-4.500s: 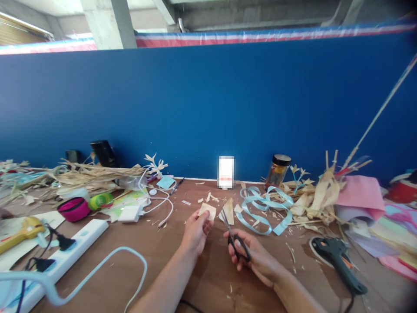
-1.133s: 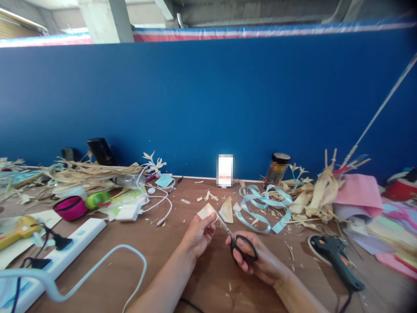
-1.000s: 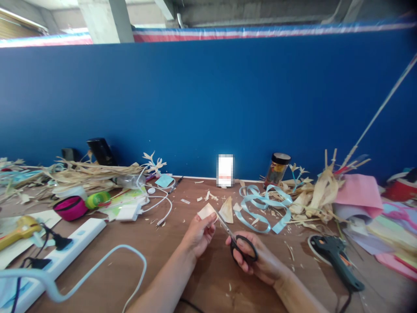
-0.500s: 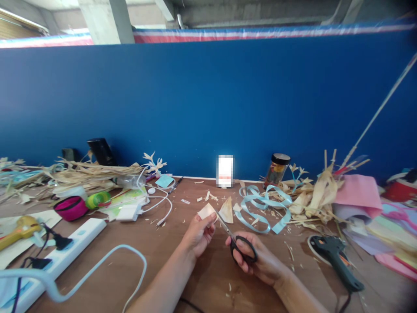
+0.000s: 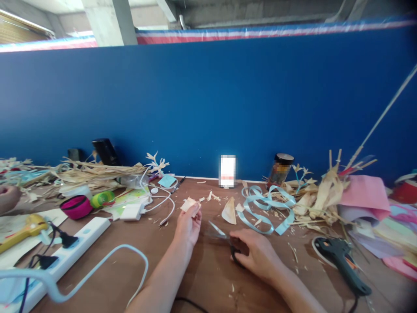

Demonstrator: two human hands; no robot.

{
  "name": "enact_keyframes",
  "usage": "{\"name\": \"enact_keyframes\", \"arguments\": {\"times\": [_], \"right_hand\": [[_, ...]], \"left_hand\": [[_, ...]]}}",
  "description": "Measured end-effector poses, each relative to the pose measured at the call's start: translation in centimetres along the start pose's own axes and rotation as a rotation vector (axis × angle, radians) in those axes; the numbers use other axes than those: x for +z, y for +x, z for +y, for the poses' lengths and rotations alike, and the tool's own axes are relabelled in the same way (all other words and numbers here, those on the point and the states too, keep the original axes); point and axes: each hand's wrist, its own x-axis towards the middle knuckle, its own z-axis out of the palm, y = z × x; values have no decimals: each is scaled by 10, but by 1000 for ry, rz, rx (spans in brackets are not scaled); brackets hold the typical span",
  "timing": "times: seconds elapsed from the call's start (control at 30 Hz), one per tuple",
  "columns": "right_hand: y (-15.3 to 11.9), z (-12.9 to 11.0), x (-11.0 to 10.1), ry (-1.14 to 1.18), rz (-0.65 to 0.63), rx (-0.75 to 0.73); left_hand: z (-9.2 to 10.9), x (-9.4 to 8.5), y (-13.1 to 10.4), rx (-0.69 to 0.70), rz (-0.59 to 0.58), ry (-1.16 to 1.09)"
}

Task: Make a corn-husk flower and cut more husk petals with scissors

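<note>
**Blue partition (image 5: 208,108) behind a scrap-strewn brown table (image 5: 208,278)**

White power strip (image 5: 72,258) slants across the left side; a dark glue gun (image 5: 335,252) lies on the right, with loops of pale blue ribbon (image 5: 270,203) farther back. Low over the middle, the right hand (image 5: 256,252) is half curled around the black handles of scissors (image 5: 234,251), whose blurred blades point toward the left hand (image 5: 189,224). That hand, thumb pressed to bent fingers, pinches a small piece of dried husk (image 5: 189,203) above the table. Between the hands and the ribbon lies a triangular husk scrap (image 5: 230,211).

Scissors (image 5: 223,235) between power strip (image 5: 78,248) and glue gun (image 5: 343,263)
</note>
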Motion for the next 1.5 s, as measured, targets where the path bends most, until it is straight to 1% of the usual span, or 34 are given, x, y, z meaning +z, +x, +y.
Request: {"name": "enact_keyframes", "arguments": {"times": [0.1,0.17,0.27,0.33,0.53,0.6,0.67,0.73,0.8,0.87,0.97,1.07,1.13,1.23,1.3,1.4,1.5], "right_hand": [[-2,-7,-2,-205,-10,-55],[-3,-12,-2,-277,-6,-58],[-4,-18,-2,-345,4,-82],[-4,-18,-2,-342,-18,-80],[-4,-15,-8,-245,-95,44],[-7,-17,-13,-205,-146,37],[-9,-19,-18,-146,-202,-7],[-9,-21,-18,-98,-216,-58],[-8,-21,-12,-90,-144,-66],[-5,-19,-3,-112,-22,-32],[-2,-14,9,-97,136,38],[-1,-10,13,-30,291,84],[-2,-8,14,-13,352,87],[-2,-6,14,-6,383,87],[-1,-6,14,33,378,83],[1,-7,13,111,339,83],[2,-8,11,107,302,75]], "left_hand": [[0,1,-2,38,-15,26],[-2,2,-5,35,-36,75],[-7,4,-12,22,-101,145],[-9,4,-15,16,-147,179],[-15,4,-22,-19,-224,324],[-16,4,-23,-26,-252,381],[-17,4,-25,-39,-277,424],[-17,6,-27,-65,-300,460],[-17,8,-30,-94,-327,509],[-17,10,-32,-112,-357,573],[-19,10,-36,-98,-404,664],[-25,8,-39,-67,-463,710],[-29,7,-42,-58,-519,721],[-34,7,-46,-54,-601,747],[-36,6,-47,-40,-627,785],[-37,5,-47,-9,-623,835],[-37,3,-44,22,-586,846]]}}
